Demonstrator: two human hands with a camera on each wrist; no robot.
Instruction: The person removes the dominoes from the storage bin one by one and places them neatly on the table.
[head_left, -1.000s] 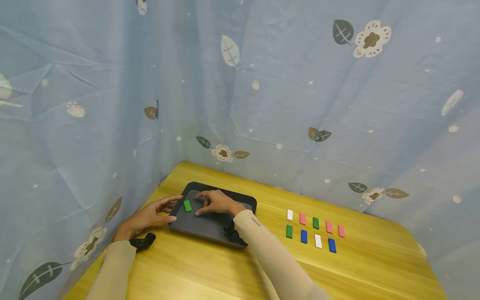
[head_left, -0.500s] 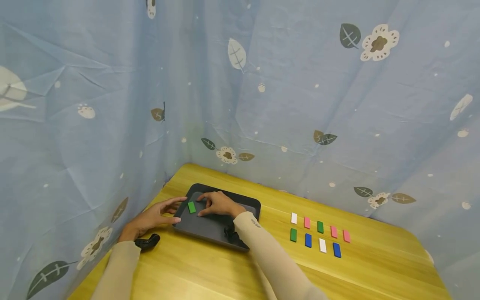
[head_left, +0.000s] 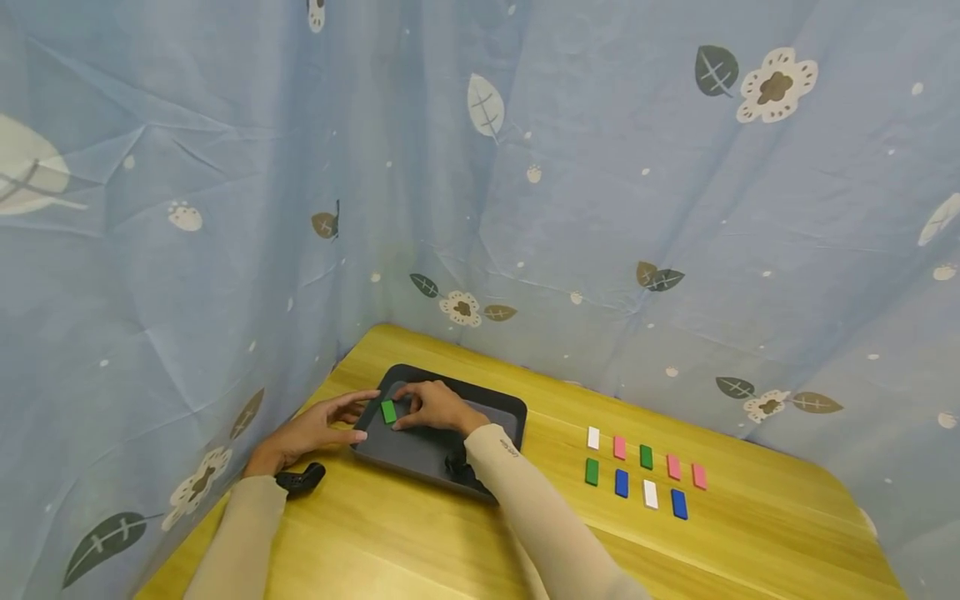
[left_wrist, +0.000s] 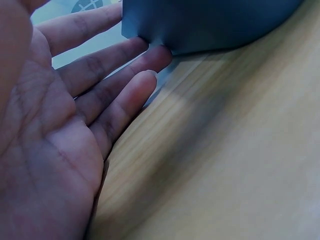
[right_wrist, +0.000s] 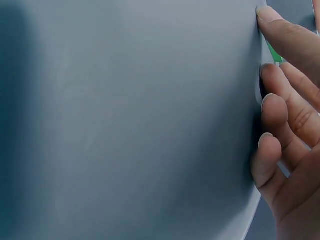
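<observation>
A dark grey rectangular tray (head_left: 427, 483) rests on the wooden table. Flat on its floor, near the left side, lies a small green domino-like block (head_left: 388, 412). My right hand (head_left: 435, 408) is inside the tray with thumb and index finger apart, their tips just right of the green block. The right wrist view shows fingertips right at the tray floor and a sliver of the block between thumb and fingers. My left hand (head_left: 318, 423) stands at the tray's left side, fingers extended and spread; the left wrist view shows fingertips at the outer wall.
Right of the tray, small blocks lie in two rows on the table (head_left: 420, 550), including a white block (head_left: 593, 437), a pink block (head_left: 619, 447) and a blue block (head_left: 622, 483). A blue patterned curtain (head_left: 570, 208) hangs behind and left.
My right hand has moved slightly left within the tray, bringing thumb and index finger closer to the green block. The block, tray and left hand keep their places while the head view shifts slightly.
</observation>
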